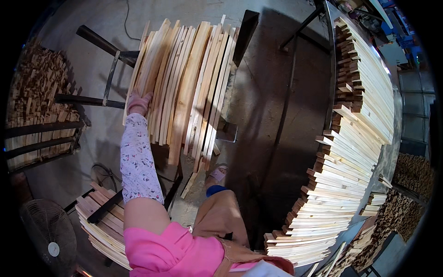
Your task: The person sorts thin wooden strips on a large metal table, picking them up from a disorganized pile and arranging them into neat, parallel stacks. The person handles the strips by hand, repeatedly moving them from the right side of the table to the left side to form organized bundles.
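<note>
Over the floor on the worker's left, through the head view, I see the left hand [139, 102] resting at the near part of the leftmost wooden boards [152, 60], its fingers bent over them; from here I cannot tell whether it grips one or just lies on top. The right hand is out of my sight, so I cannot tell its grip. Those boards belong to a long, side-by-side stack of planks [193, 74] beside black metal bars [101, 41], some near ends jutting toward the worker. A floral sleeve [138, 159] covers the left forearm. On the right, a long row of pale wooden strips [327, 198] lies along a table [386, 161]. At lower left stands a round fan [48, 231], near another stack of boards [99, 242].
</note>
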Tool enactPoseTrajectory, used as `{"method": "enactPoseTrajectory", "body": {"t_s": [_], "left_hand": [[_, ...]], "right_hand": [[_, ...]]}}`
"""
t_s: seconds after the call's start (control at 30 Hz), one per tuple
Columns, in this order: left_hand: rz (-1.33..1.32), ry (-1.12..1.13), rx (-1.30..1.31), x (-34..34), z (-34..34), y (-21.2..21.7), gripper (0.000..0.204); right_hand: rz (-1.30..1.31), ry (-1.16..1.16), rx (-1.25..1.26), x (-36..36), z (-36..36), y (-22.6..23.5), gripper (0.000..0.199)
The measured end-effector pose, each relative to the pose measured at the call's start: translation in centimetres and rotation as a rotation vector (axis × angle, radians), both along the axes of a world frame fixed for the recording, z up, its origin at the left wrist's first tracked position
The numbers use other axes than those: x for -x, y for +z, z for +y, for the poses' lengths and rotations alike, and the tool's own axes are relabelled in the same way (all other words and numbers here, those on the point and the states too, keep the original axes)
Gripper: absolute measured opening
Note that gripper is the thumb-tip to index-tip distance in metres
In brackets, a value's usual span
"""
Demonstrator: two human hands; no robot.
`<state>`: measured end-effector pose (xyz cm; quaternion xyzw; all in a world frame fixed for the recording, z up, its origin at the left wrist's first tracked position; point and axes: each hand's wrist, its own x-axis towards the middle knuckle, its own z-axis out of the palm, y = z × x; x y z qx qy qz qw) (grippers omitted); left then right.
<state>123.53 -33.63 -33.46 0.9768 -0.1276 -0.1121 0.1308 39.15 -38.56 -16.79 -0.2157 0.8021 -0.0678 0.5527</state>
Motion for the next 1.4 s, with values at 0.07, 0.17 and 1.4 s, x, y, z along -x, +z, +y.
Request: {"method": "enactPoseTrajectory", "body": {"t_s": [0.07,0.17,1.4], "left_hand": [[-0.194,0.014,-0.014,0.6,0.6,-1.8,0.088],[-0.32,-0.029,-0.002,0.3,0.0,-3.7,0.071],[0.45,-1.451,-0.14,65.0,-1.7,25.6,0.054]], "right_hand": [[-0.008,-0.081,0.029,1.6,0.6,0.6,0.07],[-0.046,-0.272,0.139,6.4,3.5,2.2,0.07],[0.354,0.051,0.356,31.6,9.6,9.4,0.076]]}}
